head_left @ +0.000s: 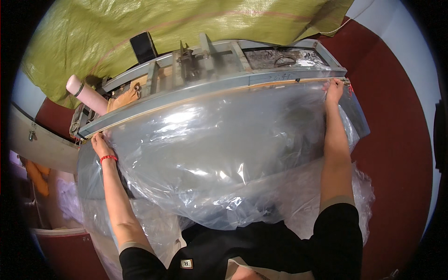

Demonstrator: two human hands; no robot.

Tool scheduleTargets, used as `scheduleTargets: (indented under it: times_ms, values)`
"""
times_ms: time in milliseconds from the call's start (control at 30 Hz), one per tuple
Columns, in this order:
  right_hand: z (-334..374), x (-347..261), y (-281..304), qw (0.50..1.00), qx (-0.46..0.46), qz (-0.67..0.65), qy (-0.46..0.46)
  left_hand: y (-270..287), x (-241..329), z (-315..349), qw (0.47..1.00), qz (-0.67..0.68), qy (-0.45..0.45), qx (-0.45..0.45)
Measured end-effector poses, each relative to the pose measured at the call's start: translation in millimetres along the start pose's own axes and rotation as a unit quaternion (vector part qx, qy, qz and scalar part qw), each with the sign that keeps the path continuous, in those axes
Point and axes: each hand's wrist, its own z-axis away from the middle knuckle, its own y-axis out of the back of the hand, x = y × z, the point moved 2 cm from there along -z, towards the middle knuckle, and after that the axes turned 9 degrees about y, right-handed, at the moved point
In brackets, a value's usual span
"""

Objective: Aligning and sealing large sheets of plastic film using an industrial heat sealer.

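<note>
A wide sheet of clear plastic film [224, 130] hangs from the long metal frame of a machine [186, 93] toward my body, creased and shiny. My left hand [99, 145], with a red bracelet [108, 158] at the wrist, pinches the film's edge at the frame's left end. At the right end my right hand [333, 92] has its fingers closed on the same edge. Between the hands the film's far edge runs along a thin tan strip [205, 96] on the frame. Both arms are stretched out wide.
A pink cylinder [88, 95] and a tan cloth [123, 99] lie on the machine's left part. A dark flat phone-like object [143, 47] stands behind it. Yellow-green woven sheeting [186, 21] covers the back. At left is a light cabinet door [44, 140]; reddish-brown floor [392, 163] lies right.
</note>
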Motion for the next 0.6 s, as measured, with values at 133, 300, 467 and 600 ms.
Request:
scheduleTargets:
  times_ms: [133,300,467,600]
  values:
    - [2,-4,3,0.999,-0.007,-0.024,0.023,16,27,2,0.952,-0.303,0.004,-0.053]
    - [1,-24,48,0.951,-0.163,0.179,0.193,17,51,33,0.860,-0.485,0.004,-0.157]
    - [-6,-34,182,0.968,0.051,0.214,0.121,-46,57,136,0.902,-0.284,0.066,-0.318]
    - [0,-70,239,0.871,0.128,0.474,0.031,-94,78,218,0.892,-0.190,0.125,-0.391]
